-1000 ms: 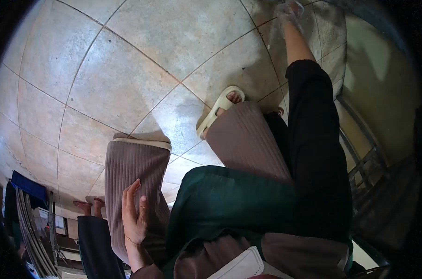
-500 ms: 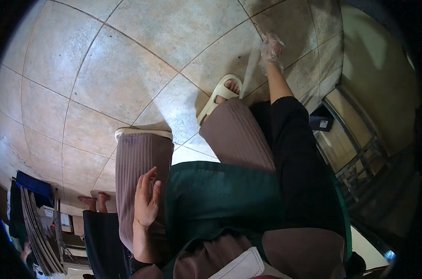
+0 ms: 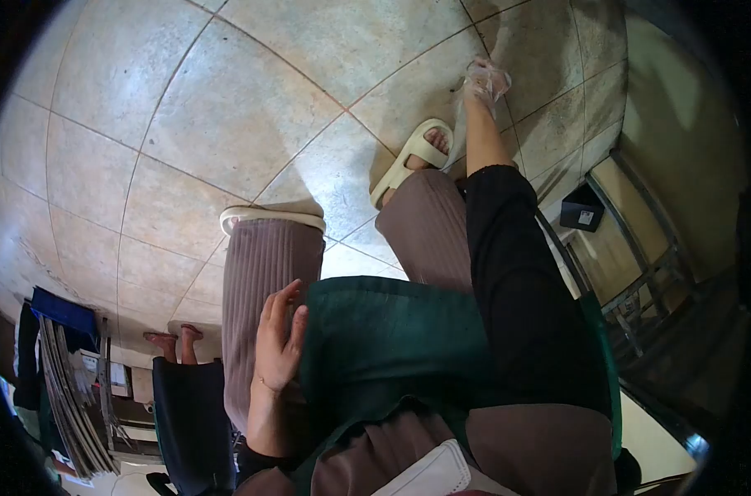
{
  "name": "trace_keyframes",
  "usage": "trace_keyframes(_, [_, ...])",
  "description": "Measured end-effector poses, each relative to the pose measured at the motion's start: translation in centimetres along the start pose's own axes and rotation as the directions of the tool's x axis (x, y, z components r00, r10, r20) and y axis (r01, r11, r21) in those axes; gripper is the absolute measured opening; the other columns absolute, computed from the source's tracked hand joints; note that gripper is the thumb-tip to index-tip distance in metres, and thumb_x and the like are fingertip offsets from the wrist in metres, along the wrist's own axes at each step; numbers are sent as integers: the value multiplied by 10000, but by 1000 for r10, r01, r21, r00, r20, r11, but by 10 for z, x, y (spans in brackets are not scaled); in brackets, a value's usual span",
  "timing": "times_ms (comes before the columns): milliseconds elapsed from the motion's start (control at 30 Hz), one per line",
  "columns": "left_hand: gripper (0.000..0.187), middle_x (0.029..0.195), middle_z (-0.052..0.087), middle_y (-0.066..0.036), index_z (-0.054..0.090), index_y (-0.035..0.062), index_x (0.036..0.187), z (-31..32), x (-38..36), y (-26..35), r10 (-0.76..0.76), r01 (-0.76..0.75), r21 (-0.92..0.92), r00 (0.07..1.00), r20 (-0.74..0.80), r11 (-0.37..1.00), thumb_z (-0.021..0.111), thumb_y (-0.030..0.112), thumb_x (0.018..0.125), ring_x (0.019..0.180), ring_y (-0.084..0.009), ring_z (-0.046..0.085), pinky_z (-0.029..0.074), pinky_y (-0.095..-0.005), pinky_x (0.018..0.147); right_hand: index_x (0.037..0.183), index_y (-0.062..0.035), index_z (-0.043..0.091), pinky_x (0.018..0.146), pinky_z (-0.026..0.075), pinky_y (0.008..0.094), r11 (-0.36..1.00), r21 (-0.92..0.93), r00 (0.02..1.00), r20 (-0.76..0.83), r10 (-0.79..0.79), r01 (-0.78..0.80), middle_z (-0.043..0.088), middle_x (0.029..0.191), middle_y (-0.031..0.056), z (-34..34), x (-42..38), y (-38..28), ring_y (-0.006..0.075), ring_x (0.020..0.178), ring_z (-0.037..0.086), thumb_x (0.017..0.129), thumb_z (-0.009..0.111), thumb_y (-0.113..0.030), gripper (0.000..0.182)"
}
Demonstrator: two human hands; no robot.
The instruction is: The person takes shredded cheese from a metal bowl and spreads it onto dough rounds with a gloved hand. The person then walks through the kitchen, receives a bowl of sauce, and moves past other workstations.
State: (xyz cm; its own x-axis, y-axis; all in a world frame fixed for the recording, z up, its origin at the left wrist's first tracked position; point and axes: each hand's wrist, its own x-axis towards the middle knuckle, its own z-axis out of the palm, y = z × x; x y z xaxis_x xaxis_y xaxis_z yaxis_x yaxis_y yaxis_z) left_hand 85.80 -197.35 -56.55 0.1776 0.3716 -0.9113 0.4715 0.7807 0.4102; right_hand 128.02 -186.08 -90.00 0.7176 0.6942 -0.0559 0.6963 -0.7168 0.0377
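Note:
My left hand (image 3: 279, 343) hovers over my left thigh in ribbed brown trousers (image 3: 264, 256), beside the green apron (image 3: 384, 331). Its fingers are slightly bent, the thumb stands apart, and nothing is in it. Stretched far forward past my right foot, my right hand (image 3: 480, 76) is closed, with crumpled clear plastic film (image 3: 495, 81) bunched around the fingers. A thin see-through part of the film trails down beside the wrist towards the cream sandal (image 3: 411, 159) on my right foot. The film covers much of the fingers.
Tan floor tiles (image 3: 227, 99) spread out in front. On the right are a metal-framed chair (image 3: 632, 223) and a small black box (image 3: 582, 208) by the wall. At left stand stacked chairs (image 3: 69, 388), a blue seat (image 3: 64, 318) and another person's feet (image 3: 177, 337).
The long pale streak of film has drawn in closer to my right wrist. My view has shifted a little, and my left hand has come nearer the apron edge.

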Motion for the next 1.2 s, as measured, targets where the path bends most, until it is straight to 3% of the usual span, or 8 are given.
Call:
trace_keyframes(433, [394,1090,523,-185,470,6,1123,68,-72,-64,-24,125,-320,953,302,939,471,281,841,992,-261,512,384,-317,856,820,-16,598,706,484,379,717,639,734,623,-270,-278,614,813,122,-110,-204,16,267,718,588,812,454,-351,365])
trace_keyframes(467, [393,1081,525,-188,466,7,1127,79,-81,-74,47,44,-319,961,273,947,463,281,846,994,-273,508,379,-325,864,766,6,578,673,493,394,91,558,471,768,-434,-825,601,746,157,-106,-193,29,285,642,580,872,347,-369,453])
trace_keyframes(567, [391,1072,514,-200,454,9,1134,69,-113,-69,197,-170,-230,975,101,958,441,286,857,1017,-308,485,366,-353,885,819,20,584,662,506,365,563,769,676,590,-441,-304,606,754,141,-252,-210,-70,259,644,583,848,453,-267,317])
trace_keyframes(633, [387,1088,479,-214,436,17,1148,33,-144,-46,222,-250,-159,959,-174,955,431,277,861,1046,-337,454,359,-365,895,845,30,595,630,519,327,683,570,597,765,-240,-457,616,771,131,-335,-207,-121,224,654,598,785,557,-110,157])
trace_keyframes(867, [405,1001,513,-130,396,24,1194,-85,-267,-56,229,-378,-321,880,-416,868,456,236,855,971,-211,473,392,-329,835,799,40,611,568,526,312,498,814,671,550,-498,-298,622,759,135,-511,-180,-173,216,633,612,694,606,20,107])
trace_keyframes(933, [375,960,522,-95,421,34,1174,-95,-298,-91,209,-419,-307,818,-536,854,450,232,857,884,-188,490,407,-300,784,800,48,601,590,529,318,349,602,392,765,-511,-719,620,757,137,-490,-139,-165,220,629,609,664,608,60,137])
trace_keyframes(1033, [357,909,527,-62,456,89,1139,-106,-348,-149,-53,-230,-486,863,-502,843,447,296,848,815,-174,488,421,-300,714,798,59,591,563,516,311,494,771,672,615,-413,-402,611,725,132,-601,-180,-195,215,587,592,655,600,81,145])
trace_keyframes(1200, [414,969,507,-75,385,131,1191,-120,-419,-222,-350,-78,-709,829,-436,701,408,364,849,828,-220,485,424,-380,693,816,31,618,555,514,299,547,790,652,573,-496,-278,617,767,108,-667,-206,-206,190,625,600,664,596,40,154])
